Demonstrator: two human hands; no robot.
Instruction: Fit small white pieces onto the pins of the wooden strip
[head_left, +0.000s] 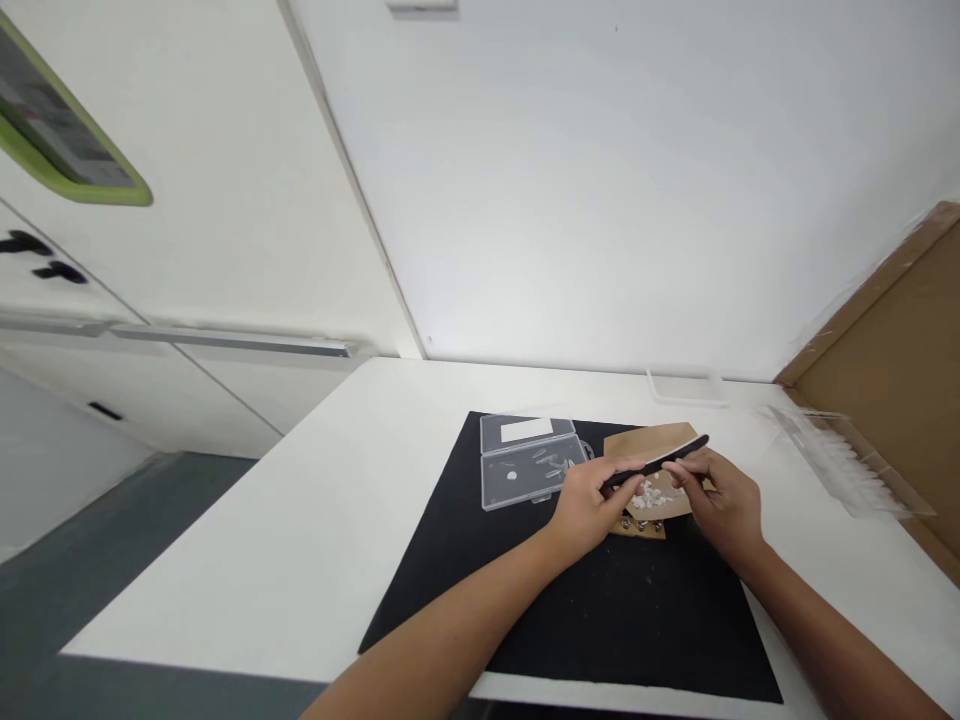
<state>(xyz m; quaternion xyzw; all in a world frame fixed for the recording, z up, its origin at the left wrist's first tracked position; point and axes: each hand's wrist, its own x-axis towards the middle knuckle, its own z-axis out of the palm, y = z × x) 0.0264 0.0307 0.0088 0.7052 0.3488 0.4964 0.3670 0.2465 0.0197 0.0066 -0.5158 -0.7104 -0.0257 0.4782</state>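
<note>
A slim black strip [652, 466] with a pale lower edge is held at a slant above the mat, its right end higher. My left hand [585, 508] pinches its left part between thumb and fingers. At its right part, the fingers of my right hand [721, 497] are closed on it; whether they also hold a small piece cannot be made out. Beneath both hands lies a tan paper sheet [637, 442] with a heap of small white pieces [651, 496]. A small wooden piece with shiny metal parts [642, 526] sits at its near edge.
Left of the hands, a clear plastic case [499, 490] lies open on the black mat [637, 620], with a few small pieces inside. On the white table [300, 540] stand a clear tray [686, 390] at the back and clear plastic packaging [840, 460] beside a brown board [892, 380].
</note>
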